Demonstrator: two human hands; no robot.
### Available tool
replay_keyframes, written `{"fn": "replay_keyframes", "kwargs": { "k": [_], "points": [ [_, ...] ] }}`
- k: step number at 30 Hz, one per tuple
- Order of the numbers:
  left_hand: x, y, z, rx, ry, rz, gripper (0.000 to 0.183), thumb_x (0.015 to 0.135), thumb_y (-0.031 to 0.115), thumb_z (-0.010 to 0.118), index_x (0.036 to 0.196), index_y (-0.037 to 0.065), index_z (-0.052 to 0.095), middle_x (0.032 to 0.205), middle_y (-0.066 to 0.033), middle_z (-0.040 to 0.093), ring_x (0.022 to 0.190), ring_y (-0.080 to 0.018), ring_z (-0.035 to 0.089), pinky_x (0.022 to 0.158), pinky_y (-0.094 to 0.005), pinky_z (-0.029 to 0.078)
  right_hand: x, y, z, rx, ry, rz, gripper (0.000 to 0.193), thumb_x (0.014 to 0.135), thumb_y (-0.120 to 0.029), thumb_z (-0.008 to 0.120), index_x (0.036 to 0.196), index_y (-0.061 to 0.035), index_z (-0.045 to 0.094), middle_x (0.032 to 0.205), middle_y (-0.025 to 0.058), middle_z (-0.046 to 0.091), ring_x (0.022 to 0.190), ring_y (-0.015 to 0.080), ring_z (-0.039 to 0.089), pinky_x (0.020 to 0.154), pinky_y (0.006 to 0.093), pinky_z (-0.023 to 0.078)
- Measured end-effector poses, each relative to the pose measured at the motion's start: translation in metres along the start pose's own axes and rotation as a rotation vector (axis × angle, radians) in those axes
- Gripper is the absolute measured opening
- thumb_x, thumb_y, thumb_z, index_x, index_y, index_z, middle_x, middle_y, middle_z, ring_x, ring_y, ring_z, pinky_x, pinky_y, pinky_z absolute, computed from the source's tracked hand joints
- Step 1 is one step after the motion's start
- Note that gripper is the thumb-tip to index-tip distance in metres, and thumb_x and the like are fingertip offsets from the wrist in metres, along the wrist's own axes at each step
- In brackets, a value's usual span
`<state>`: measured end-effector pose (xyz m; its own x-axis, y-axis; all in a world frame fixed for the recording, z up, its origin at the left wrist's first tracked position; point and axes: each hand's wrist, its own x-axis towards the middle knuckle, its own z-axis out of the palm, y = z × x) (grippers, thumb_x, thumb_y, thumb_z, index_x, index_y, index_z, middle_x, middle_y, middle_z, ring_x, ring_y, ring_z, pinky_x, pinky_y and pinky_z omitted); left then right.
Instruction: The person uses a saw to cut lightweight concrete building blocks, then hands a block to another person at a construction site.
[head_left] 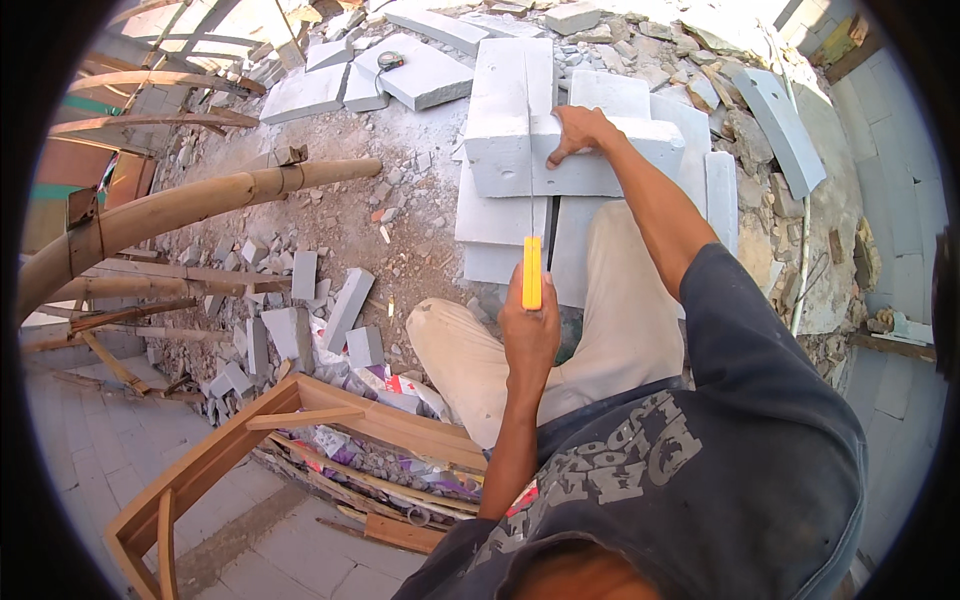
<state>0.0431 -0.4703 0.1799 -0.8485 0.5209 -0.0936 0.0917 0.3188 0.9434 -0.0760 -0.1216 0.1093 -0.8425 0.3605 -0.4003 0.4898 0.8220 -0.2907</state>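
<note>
My left hand [530, 322] is closed around the yellow handle of a hand saw [532, 272]. Its thin blade, seen nearly edge-on, points away from me across a light grey concrete block [640, 150]. To the right of the blade, my right hand [583, 135] grips the top of this block, thumb and fingers spread over its edges. How deep the blade sits in the block I cannot tell. The block lies crosswise on a stack of similar grey blocks [500, 222], with my knees close to the stack.
A tape measure [389, 61] rests on a slab at the far left. Bamboo poles [230, 195] reach in from the left. A wooden frame [190, 470] lies at the lower left, near block offcuts [348, 305]. Rubble [650, 55] lies behind the stack; a block wall [895, 170] stands right.
</note>
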Motion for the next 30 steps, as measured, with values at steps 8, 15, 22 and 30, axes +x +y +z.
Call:
{"fn": "replay_keyframes", "kwargs": {
  "k": [8,15,22,30],
  "points": [
    [-0.081,-0.013,-0.013,0.053,0.102,0.164,0.032,0.104,0.013,0.061,0.132,-0.002,0.059,0.088,-0.0231,0.066,0.071,-0.0295,0.059,0.072,-0.0399,0.052,0.002,0.013,0.004,0.036,0.046,-0.001,0.116,0.047,-0.053,0.094,0.143,-0.0032,0.054,0.136,0.0200,0.066,0.130,0.0394,0.060,0.109,0.0643,0.038],
    [-0.017,-0.014,0.005,0.011,0.011,0.059,0.036,0.103,0.008,0.061,0.137,-0.001,0.058,0.102,-0.0246,0.070,0.086,-0.0309,0.070,0.080,-0.0387,0.055,0.000,0.022,0.018,0.019,0.101,-0.030,0.109,0.046,-0.054,0.094,0.136,-0.0028,0.058,0.131,0.0181,0.068,0.122,0.0381,0.065,0.103,0.0630,0.043],
    [0.021,0.023,0.003,0.082,-0.102,-0.107,0.039,0.103,0.006,0.059,0.141,0.000,0.056,0.115,-0.0311,0.068,0.099,-0.0357,0.074,0.086,-0.0395,0.056,0.003,0.011,-0.002,0.022,0.040,-0.019,0.108,0.047,-0.054,0.093,0.136,-0.0025,0.058,0.131,0.0182,0.069,0.121,0.0372,0.066,0.101,0.0596,0.046],
    [-0.057,-0.001,-0.004,0.035,0.090,0.092,0.031,0.104,0.011,0.059,0.132,-0.003,0.061,0.097,-0.0223,0.069,0.083,-0.0301,0.066,0.076,-0.0395,0.053,0.008,0.017,0.013,-0.001,0.118,-0.050,0.105,0.047,-0.053,0.093,0.134,-0.0040,0.059,0.127,0.0181,0.070,0.116,0.0380,0.067,0.098,0.0585,0.048]
  ]
}}
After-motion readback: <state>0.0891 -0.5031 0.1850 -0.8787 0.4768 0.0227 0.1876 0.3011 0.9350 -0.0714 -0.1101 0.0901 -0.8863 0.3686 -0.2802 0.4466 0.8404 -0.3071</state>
